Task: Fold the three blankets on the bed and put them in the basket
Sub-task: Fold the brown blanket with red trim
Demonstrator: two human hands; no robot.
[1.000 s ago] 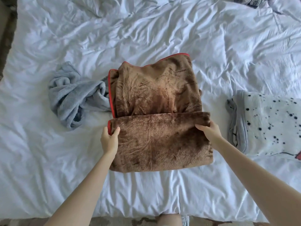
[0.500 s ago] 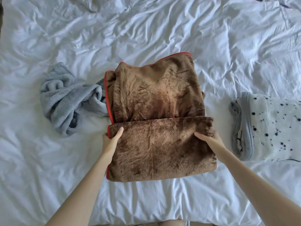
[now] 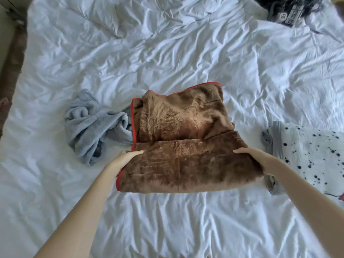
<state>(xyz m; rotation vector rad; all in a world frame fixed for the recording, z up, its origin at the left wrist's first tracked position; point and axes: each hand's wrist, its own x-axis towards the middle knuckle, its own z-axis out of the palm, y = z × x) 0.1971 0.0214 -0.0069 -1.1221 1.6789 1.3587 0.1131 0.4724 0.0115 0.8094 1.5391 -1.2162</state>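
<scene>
A brown fleece blanket with red trim (image 3: 182, 146) lies in the middle of the white bed (image 3: 167, 53), its near part folded up over itself. My left hand (image 3: 121, 162) grips the fold's left end, thumb on top. My right hand (image 3: 260, 161) grips the right end in the same way. The near edge looks raised a little off the sheet. A crumpled pale blue blanket (image 3: 93, 127) lies just left of the brown one. A folded white blanket with black spots (image 3: 307, 155) lies at the right. No basket is in view.
A dark bundle with a white label (image 3: 290, 10) sits at the bed's far right corner. The bed's left edge and the floor (image 3: 11, 53) show at the far left. Wrinkled white sheet stretches beyond and in front of the blankets.
Both hands kept their grip on the folded part and drew it slightly toward me, lifting its near edge. The camera tilted up, bringing the dark bundle into view.
</scene>
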